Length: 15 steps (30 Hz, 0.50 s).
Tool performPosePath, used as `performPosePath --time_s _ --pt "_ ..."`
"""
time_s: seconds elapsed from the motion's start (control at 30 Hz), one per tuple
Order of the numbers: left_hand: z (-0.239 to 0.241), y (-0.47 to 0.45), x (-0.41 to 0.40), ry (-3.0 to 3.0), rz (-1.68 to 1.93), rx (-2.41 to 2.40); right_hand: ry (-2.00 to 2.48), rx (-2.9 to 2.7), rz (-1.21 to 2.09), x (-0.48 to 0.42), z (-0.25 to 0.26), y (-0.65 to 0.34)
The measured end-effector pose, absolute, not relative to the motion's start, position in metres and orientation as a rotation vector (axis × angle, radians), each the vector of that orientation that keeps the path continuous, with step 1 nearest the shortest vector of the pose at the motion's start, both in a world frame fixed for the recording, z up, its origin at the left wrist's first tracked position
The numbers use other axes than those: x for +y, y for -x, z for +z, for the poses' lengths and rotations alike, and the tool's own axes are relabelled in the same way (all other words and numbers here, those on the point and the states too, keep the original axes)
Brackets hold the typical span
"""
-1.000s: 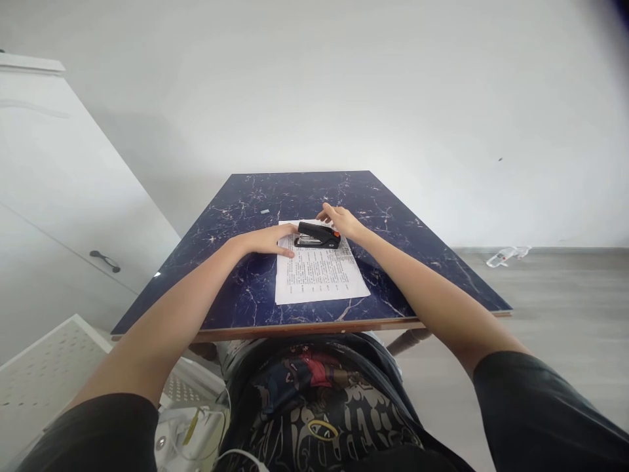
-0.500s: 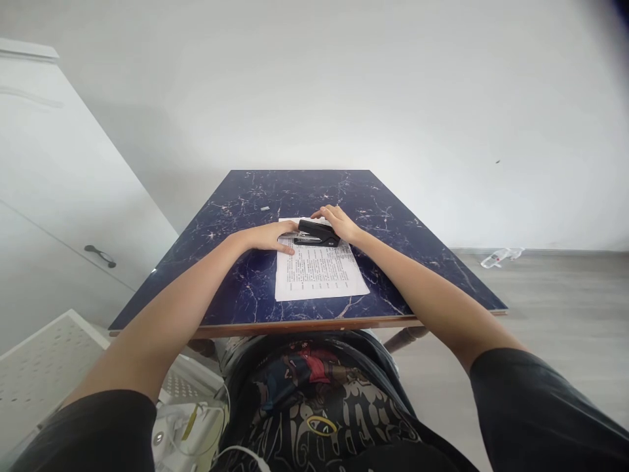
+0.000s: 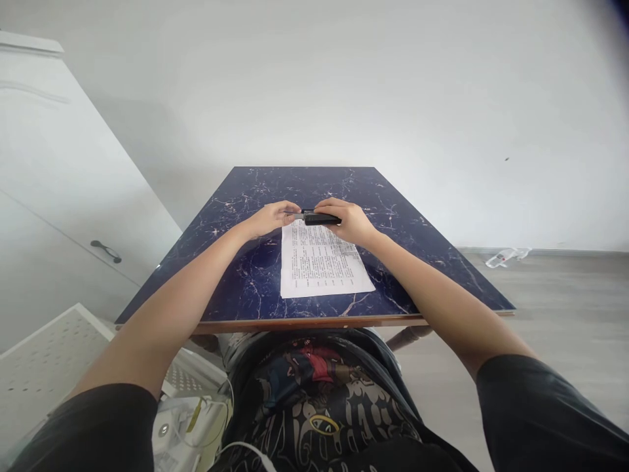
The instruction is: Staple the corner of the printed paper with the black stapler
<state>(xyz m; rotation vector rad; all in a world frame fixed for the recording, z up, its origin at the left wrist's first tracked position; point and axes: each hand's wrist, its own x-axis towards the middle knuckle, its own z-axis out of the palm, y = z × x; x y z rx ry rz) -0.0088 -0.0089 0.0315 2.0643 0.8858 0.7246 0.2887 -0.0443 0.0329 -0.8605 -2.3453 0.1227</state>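
From my distant place I see the right hand [image 3: 352,219] closed around the black stapler [image 3: 320,218], which is over the far edge of the printed papers [image 3: 324,263] on the dark blue table [image 3: 248,282]. The left hand [image 3: 268,219] is narrow, its fingertips and thumb near together at a light grey piece [image 3: 299,216] on the stapler's left end, but I cannot tell whether they grip it.

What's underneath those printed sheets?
The printed sheets lie on the blue marbled table, which shows past their left, right and near edges. Anything directly beneath them is covered and can't be seen.
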Motion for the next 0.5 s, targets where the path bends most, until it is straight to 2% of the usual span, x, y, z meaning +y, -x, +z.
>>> performPosePath --time_s 0.27,0.5 --pt "0.0244 0.0006 -0.0119 -1.744 0.662 0.768 0.649 -2.409 -0.661 -0.0443 0.0316 -0.2882" --pt "0.0328 0.0018 -0.0134 -1.573 0.753 0.805 0.698 -2.388 -0.755 -0.0436 0.0313 -0.2894"
